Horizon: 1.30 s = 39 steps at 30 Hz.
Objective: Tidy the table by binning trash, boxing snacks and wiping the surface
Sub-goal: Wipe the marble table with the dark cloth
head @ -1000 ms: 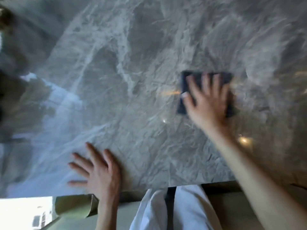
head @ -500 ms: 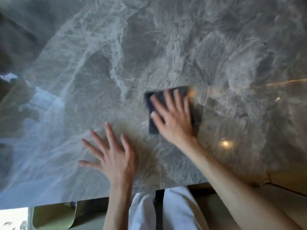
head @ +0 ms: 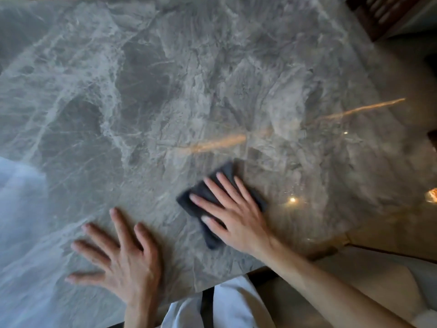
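Observation:
A folded dark blue cloth (head: pixel 203 200) lies flat on the grey marble table (head: pixel 189 79), near its front edge. My right hand (head: pixel 234 214) presses on the cloth with fingers spread, palm down, covering most of it. My left hand (head: pixel 123 259) rests flat on the bare marble to the left of the cloth, fingers apart, holding nothing. No trash or snacks are in view.
The table's front edge (head: pixel 236 275) runs just past my wrists, with white trousers (head: pixel 236 308) below it. A dark wooden chair back (head: pixel 387 13) stands at the far right corner. Light reflections streak the glossy surface.
My right hand has slid the cloth from the far right toward the front edge, closer to my left hand. The cloth has turned at an angle. My left hand stays flat on the marble.

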### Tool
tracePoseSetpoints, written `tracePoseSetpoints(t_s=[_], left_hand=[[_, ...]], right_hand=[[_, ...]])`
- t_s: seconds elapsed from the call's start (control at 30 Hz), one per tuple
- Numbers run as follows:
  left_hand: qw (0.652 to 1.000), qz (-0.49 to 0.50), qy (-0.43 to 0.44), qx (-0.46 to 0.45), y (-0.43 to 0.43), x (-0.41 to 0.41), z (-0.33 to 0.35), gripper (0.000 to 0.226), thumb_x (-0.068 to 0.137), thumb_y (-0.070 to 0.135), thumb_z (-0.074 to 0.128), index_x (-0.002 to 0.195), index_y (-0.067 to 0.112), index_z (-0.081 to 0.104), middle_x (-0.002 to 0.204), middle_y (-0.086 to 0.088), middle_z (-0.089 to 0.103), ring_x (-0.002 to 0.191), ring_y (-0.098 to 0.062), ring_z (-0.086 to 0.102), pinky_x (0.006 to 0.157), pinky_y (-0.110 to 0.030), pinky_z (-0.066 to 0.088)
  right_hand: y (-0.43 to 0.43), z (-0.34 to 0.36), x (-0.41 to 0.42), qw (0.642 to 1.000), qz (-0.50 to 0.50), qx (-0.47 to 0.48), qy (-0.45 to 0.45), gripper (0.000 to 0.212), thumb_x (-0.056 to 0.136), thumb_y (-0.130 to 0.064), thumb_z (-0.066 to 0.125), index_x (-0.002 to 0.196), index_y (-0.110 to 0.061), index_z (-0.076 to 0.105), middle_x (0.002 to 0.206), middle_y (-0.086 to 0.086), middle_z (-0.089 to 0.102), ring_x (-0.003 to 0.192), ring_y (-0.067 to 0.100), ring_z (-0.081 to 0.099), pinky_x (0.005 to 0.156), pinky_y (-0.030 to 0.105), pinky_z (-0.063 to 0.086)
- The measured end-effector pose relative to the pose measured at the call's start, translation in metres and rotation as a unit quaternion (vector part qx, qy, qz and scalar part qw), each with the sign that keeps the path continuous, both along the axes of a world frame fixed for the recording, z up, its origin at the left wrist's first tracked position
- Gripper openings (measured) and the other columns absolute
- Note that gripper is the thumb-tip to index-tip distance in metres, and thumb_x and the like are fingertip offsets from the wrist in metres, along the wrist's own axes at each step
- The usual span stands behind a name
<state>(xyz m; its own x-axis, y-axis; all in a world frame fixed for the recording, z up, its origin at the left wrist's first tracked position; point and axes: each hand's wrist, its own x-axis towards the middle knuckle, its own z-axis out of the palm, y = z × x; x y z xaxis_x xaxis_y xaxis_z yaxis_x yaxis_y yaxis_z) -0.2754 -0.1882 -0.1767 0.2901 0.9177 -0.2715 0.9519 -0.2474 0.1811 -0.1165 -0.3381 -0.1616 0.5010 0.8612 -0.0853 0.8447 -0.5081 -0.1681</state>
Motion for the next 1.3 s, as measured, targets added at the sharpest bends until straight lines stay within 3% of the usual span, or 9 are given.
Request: tracePoseSetpoints(t_s=[0.1,0.23,0.43,0.57,0.67,0.87,1.07,1.2,1.3], left_hand=[[1.000,0.001,0.005,-0.003,-0.002,0.004,0.001,0.059,0.093,0.053,0.017,0.150,0.040,0.012,0.162,-0.012,0.002,0.148,-0.038,-0.005,0.102,-0.080,0.001],[1.000,0.012,-0.005,-0.001,-0.002,0.006,0.001,0.059,0.092,0.052,0.019,0.150,0.040,0.015,0.162,-0.013,0.004,0.148,-0.037,-0.004,0.103,-0.080,0.002],[0.999,0.010,0.026,-0.015,-0.002,0.010,0.013,0.061,0.091,0.051,0.020,0.150,0.036,0.015,0.161,-0.015,0.003,0.147,-0.041,-0.005,0.102,-0.079,-0.001],[0.999,-0.024,0.026,-0.030,-0.003,0.035,0.022,0.064,0.086,0.057,0.017,0.149,0.046,0.006,0.162,-0.015,-0.004,0.146,-0.041,-0.015,0.103,-0.079,-0.005],[0.994,-0.088,-0.016,-0.062,-0.023,0.081,0.029,0.064,0.087,0.061,0.021,0.146,0.052,-0.003,0.162,-0.006,-0.012,0.146,-0.036,-0.021,0.101,-0.078,-0.005],[0.990,-0.076,-0.025,-0.113,-0.046,0.113,0.025,0.069,0.088,0.060,0.039,0.144,0.054,-0.001,0.160,-0.003,-0.019,0.146,-0.036,-0.022,0.097,-0.083,-0.002],[0.991,-0.092,-0.012,-0.097,-0.046,0.113,0.023,0.075,0.083,0.063,0.042,0.145,0.054,0.003,0.162,-0.006,-0.006,0.148,-0.038,-0.010,0.093,-0.085,0.006],[0.991,-0.095,-0.004,-0.090,-0.046,0.114,0.025,0.075,0.083,0.064,0.046,0.145,0.055,0.003,0.162,-0.006,-0.004,0.148,-0.038,-0.006,0.094,-0.085,0.009],[0.991,-0.098,-0.008,-0.095,-0.045,0.113,0.031,0.073,0.086,0.064,0.045,0.145,0.056,0.004,0.162,-0.005,-0.005,0.148,-0.037,-0.007,0.094,-0.085,0.008]], right_hand=[[-0.074,-0.011,0.074,0.988,-0.142,-0.025,-0.059,0.050,0.098,-0.051,0.024,0.148,-0.043,0.023,0.160,-0.001,0.021,0.149,0.025,0.015,0.115,0.055,0.022],[-0.015,-0.006,0.184,0.881,-0.473,0.017,-0.019,0.058,0.092,-0.057,0.026,0.147,-0.041,0.026,0.158,0.007,0.025,0.145,0.034,0.018,0.114,0.060,0.018],[0.002,0.002,0.011,1.000,0.004,0.008,0.007,0.049,0.098,-0.051,0.031,0.146,-0.047,0.025,0.161,-0.004,0.018,0.150,0.021,0.008,0.119,0.049,0.013],[-0.080,-0.012,0.096,0.984,-0.172,-0.007,-0.053,0.049,0.097,-0.051,0.029,0.146,-0.043,0.029,0.159,0.002,0.027,0.147,0.027,0.021,0.111,0.056,0.027],[-0.026,-0.011,0.164,0.906,-0.420,0.015,-0.038,0.055,0.092,-0.056,0.027,0.145,-0.042,0.032,0.157,0.006,0.029,0.145,0.034,0.021,0.113,0.059,0.021],[-0.064,-0.003,0.091,0.999,-0.013,-0.014,-0.033,0.047,0.098,-0.050,0.031,0.146,-0.047,0.026,0.160,-0.004,0.020,0.150,0.021,0.012,0.120,0.047,0.013],[-0.021,-0.011,0.263,0.875,-0.483,0.025,-0.023,0.054,0.094,-0.056,0.027,0.147,-0.044,0.024,0.158,0.005,0.025,0.147,0.033,0.017,0.115,0.061,0.013],[0.051,-0.011,0.181,0.982,-0.174,0.042,-0.051,0.052,0.095,-0.055,0.029,0.145,-0.041,0.031,0.158,0.003,0.028,0.148,0.030,0.015,0.115,0.057,0.017],[-0.045,0.000,0.095,0.999,0.049,-0.003,0.006,0.048,0.099,-0.054,0.028,0.146,-0.048,0.022,0.161,-0.005,0.016,0.150,0.020,0.005,0.120,0.048,0.009]])
